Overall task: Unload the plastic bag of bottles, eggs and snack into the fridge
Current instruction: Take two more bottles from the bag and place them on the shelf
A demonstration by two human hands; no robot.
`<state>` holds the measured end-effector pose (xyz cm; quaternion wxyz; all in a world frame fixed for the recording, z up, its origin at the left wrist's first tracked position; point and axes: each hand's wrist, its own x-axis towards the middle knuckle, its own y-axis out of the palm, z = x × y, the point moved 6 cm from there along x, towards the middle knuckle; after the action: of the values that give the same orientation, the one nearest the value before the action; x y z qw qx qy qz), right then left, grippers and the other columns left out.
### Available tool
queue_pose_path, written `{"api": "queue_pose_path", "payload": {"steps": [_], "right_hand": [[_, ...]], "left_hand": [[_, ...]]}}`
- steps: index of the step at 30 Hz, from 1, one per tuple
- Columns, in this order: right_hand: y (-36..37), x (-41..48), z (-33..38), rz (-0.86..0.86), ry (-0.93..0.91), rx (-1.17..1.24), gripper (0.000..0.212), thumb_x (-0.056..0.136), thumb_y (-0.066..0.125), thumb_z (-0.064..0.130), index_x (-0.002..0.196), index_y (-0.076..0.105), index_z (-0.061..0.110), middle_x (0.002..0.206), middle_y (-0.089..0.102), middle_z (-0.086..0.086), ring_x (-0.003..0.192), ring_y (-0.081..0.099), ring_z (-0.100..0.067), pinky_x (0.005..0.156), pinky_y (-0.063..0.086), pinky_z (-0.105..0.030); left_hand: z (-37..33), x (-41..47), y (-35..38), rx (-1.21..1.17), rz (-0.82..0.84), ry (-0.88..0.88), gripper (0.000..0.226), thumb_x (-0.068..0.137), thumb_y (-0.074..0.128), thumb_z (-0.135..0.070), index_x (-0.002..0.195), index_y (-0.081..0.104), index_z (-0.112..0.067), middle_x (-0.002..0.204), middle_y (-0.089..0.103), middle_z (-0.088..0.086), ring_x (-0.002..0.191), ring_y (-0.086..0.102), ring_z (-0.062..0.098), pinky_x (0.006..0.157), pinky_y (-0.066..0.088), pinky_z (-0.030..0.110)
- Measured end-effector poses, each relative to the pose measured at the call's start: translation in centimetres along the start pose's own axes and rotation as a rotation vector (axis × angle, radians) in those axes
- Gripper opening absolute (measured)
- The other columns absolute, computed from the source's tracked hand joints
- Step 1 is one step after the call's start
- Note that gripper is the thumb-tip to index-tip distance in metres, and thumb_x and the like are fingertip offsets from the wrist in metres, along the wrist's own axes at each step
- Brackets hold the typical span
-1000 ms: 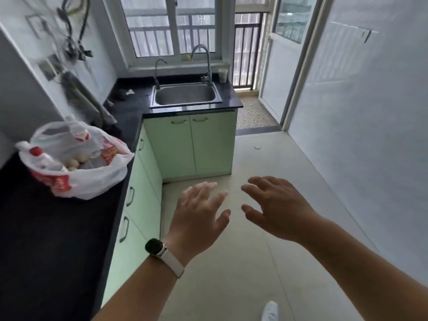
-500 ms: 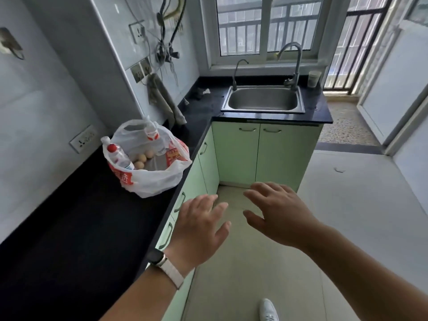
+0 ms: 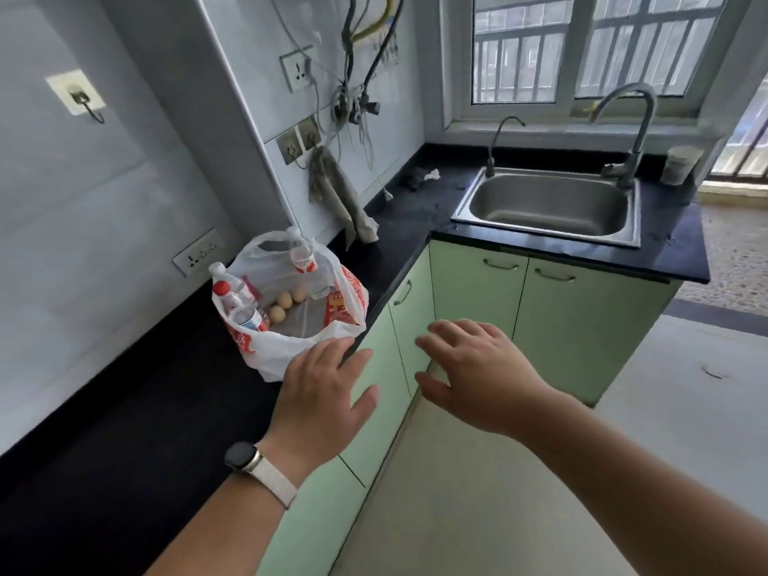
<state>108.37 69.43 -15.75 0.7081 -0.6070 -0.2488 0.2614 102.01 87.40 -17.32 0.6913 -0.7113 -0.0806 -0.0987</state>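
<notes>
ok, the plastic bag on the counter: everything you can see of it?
The plastic bag is thin, white and translucent with red print, slumped but open at the top, one handle loop standing up at the back. It sits on the black counter near its front edge. Inside show bottles with red labels, three eggs and a red snack packet. The left hand hovers just before it; contact is unclear.

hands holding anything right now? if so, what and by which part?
Nothing is held. The left hand and the right hand are both open with fingers spread, in the air short of the plastic bag on the counter.
</notes>
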Motion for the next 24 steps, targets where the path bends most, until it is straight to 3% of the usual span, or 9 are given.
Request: {"api": "queue_pose_path", "payload": {"steps": [4, 9, 24], "right_hand": [[0.3, 3.7, 0.0, 0.017, -0.071, -0.005, 0.055, 0.094, 0.034, 0.059, 0.136, 0.047, 0.027, 0.139, 0.050, 0.003, 0.129, 0.046, -0.024, 0.107, 0.035, -0.039], [1.1, 8.9, 1.0, 0.014, -0.148, 0.026, 0.066, 0.088, 0.020, 0.063, 0.137, 0.048, 0.028, 0.141, 0.051, 0.005, 0.130, 0.047, -0.023, 0.107, 0.034, -0.039], [4.8, 27.9, 2.3, 0.097, -0.191, -0.034, 0.057, 0.094, 0.030, 0.062, 0.140, 0.044, 0.032, 0.145, 0.046, 0.008, 0.132, 0.044, -0.020, 0.109, 0.034, -0.038]], "left_hand": [[2.7, 0.7, 0.1, 0.005, -0.022, -0.092, 0.044, 0.088, 0.052, -0.049, 0.122, 0.064, -0.022, 0.121, 0.064, 0.004, 0.114, 0.058, 0.027, 0.093, 0.049, 0.046], [6.7, 1.9, 1.0, 0.018, -0.019, -0.193, 0.047, 0.089, 0.046, -0.050, 0.121, 0.064, -0.022, 0.123, 0.065, 0.005, 0.116, 0.059, 0.028, 0.095, 0.048, 0.046], [19.7, 11.2, 7.0, -0.048, -0.076, -0.275, 0.050, 0.088, 0.049, -0.048, 0.123, 0.065, -0.017, 0.127, 0.063, 0.008, 0.121, 0.058, 0.030, 0.095, 0.051, 0.049]]}}
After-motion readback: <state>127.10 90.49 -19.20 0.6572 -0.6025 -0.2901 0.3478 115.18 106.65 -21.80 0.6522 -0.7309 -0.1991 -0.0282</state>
